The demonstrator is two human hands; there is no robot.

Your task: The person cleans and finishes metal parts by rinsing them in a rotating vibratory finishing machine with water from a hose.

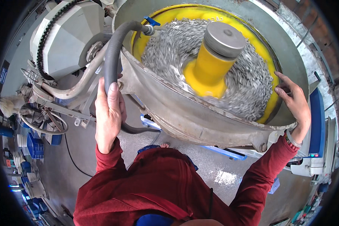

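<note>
My left hand is wrapped around a thick dark grey hose, its thumb lying along the front. The hose arches up and over the rim to a metal fitting with a blue valve lever. Beneath it sits a large round vibratory finishing bowl with a yellow lining. Small grey metal-looking pieces fill the bowl, blurred by motion around a yellow centre post with a metal cap. Reaching over the bowl's right rim, my right hand has its fingers apart and holds nothing; its fingertips are near the lining's edge.
A many-sided light grey drum with a black toothed belt stands at left, beside a curved pipe. Blue baskets and other clutter line the far left. A blue panel stands right of the bowl. The hose's lower end trails toward the floor.
</note>
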